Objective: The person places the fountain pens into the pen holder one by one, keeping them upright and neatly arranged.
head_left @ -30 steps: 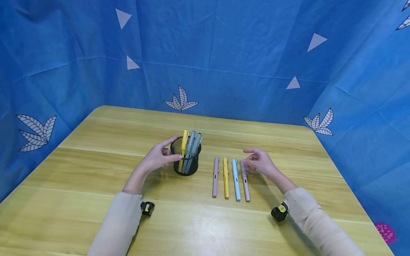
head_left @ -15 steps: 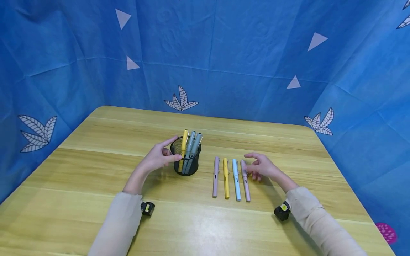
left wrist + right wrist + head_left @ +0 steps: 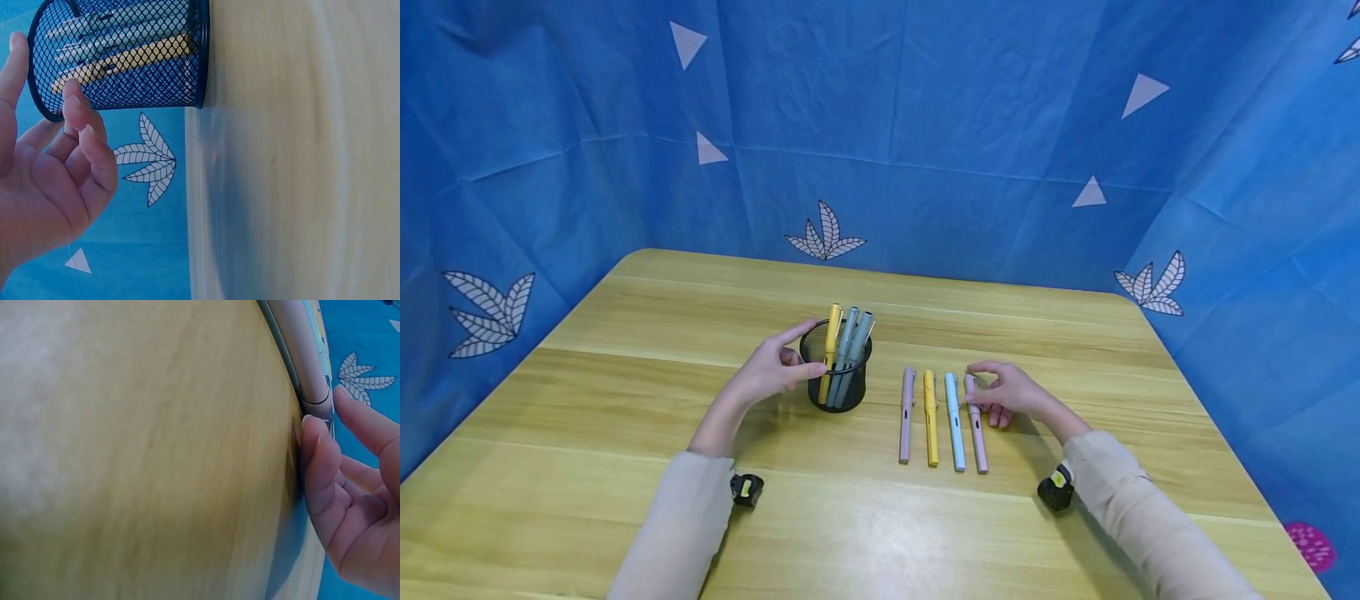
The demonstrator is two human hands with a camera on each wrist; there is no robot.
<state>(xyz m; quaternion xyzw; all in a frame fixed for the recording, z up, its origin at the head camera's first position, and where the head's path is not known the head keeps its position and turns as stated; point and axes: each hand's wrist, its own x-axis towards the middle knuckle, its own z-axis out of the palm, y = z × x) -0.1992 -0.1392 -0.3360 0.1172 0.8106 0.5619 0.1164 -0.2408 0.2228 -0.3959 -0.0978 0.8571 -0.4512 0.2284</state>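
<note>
My left hand (image 3: 766, 368) holds the rim of a black mesh pen holder (image 3: 841, 392), its index finger at the far rim and thumb at the near side. In the left wrist view the pen holder (image 3: 147, 87) stands beside the hand (image 3: 56, 181); one yellow pen (image 3: 832, 333) and two grey-blue pens (image 3: 859, 337) lean inside. At the cap end of the rightmost lilac pen (image 3: 977, 442) is my right hand (image 3: 1011, 392), thumb over the cap. In the right wrist view, fingers (image 3: 322, 456) lie beside this pen's end (image 3: 303, 362); no firm grip shows.
Left of that pen lie a light blue pen (image 3: 956, 429), a yellow pen (image 3: 931, 425) and another lilac pen (image 3: 906, 425), side by side on the wooden table (image 3: 880, 533). A blue patterned cloth (image 3: 925, 150) hangs behind the table.
My right hand first drew slightly back to the right, then its thumb came left over the lilac pen's cap. The left hand, the pen holder and the pens look unmoved.
</note>
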